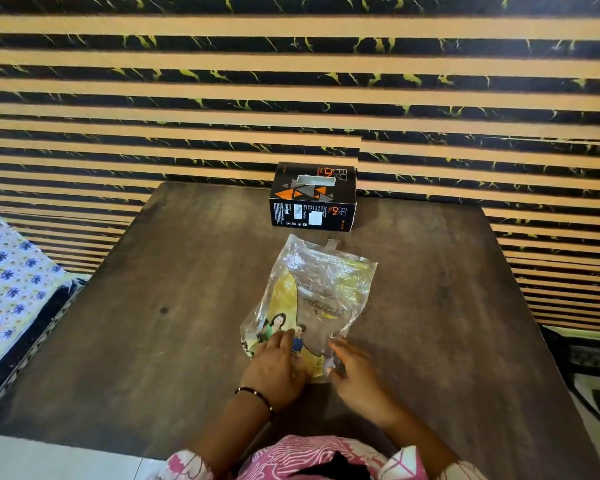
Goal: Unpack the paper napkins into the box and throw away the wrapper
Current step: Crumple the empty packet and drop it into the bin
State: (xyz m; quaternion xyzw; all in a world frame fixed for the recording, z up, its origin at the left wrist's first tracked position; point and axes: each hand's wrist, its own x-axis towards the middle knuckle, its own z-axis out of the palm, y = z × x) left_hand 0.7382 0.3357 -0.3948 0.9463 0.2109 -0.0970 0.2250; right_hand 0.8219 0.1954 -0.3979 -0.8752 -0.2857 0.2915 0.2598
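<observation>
Fingers (281, 341) of both hands are lying loosely spread on the wrapper's (312, 296) near end, gripping nothing. The box (312, 202) is sitting beyond them. Slick plastic could be slipping from a hasty pinch.

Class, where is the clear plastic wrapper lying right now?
The clear plastic wrapper lies mid-table, just in front of the black cardboard box, its near end under both hands.

— How did the left hand (278, 367) lie?
— Palm down, fingers fairly straight and pointing away from the body, a dark beaded band round the wrist.
— And the right hand (357, 375)?
— Close beside it, blurred, fingers reaching forward and slightly spread; whether they pinched anything could not be told.
— The arms?
— Both forearms were bare, angled inward from pink-and-white patterned sleeves.
</observation>
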